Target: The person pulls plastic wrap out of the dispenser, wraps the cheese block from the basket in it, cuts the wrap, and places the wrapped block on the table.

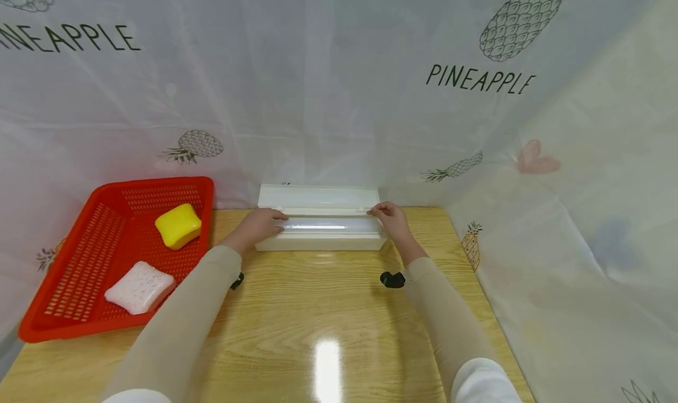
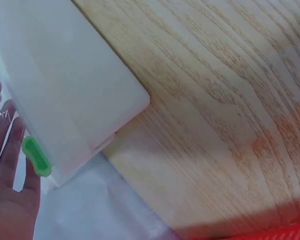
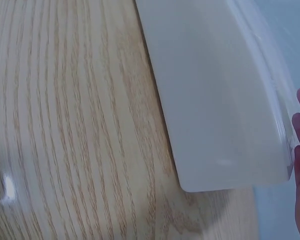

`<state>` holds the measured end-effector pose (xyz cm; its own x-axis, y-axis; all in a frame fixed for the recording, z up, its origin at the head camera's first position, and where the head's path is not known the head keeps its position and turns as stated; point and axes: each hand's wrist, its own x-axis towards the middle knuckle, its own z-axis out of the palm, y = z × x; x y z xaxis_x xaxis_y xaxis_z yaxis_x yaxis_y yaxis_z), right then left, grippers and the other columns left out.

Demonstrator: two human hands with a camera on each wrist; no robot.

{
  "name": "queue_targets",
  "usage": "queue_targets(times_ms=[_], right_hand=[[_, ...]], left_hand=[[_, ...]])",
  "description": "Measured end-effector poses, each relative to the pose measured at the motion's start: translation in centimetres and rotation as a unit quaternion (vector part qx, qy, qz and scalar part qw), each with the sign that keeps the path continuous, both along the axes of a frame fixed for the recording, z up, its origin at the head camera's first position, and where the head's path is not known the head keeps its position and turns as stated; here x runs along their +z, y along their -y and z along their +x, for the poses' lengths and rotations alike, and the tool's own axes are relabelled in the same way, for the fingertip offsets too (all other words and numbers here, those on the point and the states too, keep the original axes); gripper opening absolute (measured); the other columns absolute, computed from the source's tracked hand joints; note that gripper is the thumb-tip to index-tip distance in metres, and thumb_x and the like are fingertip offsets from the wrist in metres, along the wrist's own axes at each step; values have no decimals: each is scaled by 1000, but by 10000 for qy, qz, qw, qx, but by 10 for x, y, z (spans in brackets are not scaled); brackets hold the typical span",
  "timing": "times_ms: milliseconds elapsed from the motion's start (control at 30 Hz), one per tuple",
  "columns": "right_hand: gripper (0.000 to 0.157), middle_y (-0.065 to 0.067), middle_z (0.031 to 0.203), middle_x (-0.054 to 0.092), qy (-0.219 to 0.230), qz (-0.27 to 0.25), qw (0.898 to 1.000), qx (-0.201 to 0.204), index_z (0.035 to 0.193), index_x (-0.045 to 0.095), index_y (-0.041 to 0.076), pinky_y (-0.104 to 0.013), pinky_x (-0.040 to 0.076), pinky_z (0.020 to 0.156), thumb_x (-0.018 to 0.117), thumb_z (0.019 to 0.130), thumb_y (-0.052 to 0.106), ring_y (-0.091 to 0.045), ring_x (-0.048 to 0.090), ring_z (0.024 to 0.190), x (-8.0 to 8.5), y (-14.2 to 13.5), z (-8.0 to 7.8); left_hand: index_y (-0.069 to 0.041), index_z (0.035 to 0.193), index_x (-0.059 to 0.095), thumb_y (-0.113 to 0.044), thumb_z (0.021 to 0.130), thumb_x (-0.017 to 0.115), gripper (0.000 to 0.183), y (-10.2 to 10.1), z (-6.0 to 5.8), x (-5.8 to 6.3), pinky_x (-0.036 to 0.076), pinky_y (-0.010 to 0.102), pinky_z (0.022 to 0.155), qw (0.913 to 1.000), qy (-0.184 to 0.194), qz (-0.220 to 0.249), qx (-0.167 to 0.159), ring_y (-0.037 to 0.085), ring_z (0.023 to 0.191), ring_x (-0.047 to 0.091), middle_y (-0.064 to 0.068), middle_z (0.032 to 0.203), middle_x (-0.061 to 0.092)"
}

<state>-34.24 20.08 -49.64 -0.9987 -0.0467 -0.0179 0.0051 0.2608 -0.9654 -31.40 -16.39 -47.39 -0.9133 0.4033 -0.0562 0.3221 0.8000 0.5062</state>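
Note:
A white cling film dispenser box [image 1: 320, 243] lies at the far side of the wooden table, its lid [image 1: 318, 197] raised at the back. Inside shows a shiny roll of cling film [image 1: 328, 225]. My left hand [image 1: 259, 226] is at the box's left end; in the left wrist view its fingers [image 2: 9, 150] look fairly straight, with a gap to the thumb, beside a small green piece [image 2: 36, 156] on the box. At the right end, my right hand [image 1: 392, 217] pinches with its fingertips at clear film along the box edge; its thumb is partly hidden.
A red plastic basket [image 1: 69, 273] stands to the left, holding a yellow sponge [image 1: 177, 225] and a pale speckled sponge-like block [image 1: 139, 286]. A pineapple-print curtain [image 1: 318, 97] hangs behind the table [image 1: 318, 309] and along its right side.

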Motion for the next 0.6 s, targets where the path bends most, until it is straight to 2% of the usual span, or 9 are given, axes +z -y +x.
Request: queue_targets(times_ms=[200, 300, 467, 600], right_hand=[[18, -15, 106, 69, -50, 13, 10000, -84, 106, 63, -1, -41, 42, 101, 60, 99, 16, -29, 57, 113, -1, 1, 1], [19, -16, 106, 69, -87, -12, 9999, -55, 105, 64, -2, -41, 42, 102, 61, 98, 15, -29, 57, 114, -1, 0, 1], [18, -17, 106, 68, -130, -60, 9999, 45, 105, 64, -3, -40, 41, 104, 61, 98, 14, -29, 58, 114, 0, -1, 2], [18, -16, 106, 68, -109, -51, 9999, 51, 106, 64, -2, -40, 41, 104, 60, 98, 14, -29, 58, 112, 2, -1, 2]], left_hand=[[1, 118, 67, -9, 91, 68, 29, -4, -3, -3, 40, 48, 102, 10000, -38, 53, 8, 36, 118, 54, 18, 122, 62], [1, 110, 69, -8, 90, 70, 22, -5, -5, -4, 44, 47, 98, 9999, -124, -36, 16, 36, 110, 57, 18, 114, 63], [-1, 93, 71, -6, 87, 72, 7, 3, -6, -4, 48, 44, 88, 9994, -242, -131, 215, 30, 94, 58, 13, 99, 63], [-2, 88, 71, -4, 88, 69, 3, 12, -9, -5, 49, 43, 84, 9995, -215, 100, 221, 27, 88, 56, 9, 93, 64]])
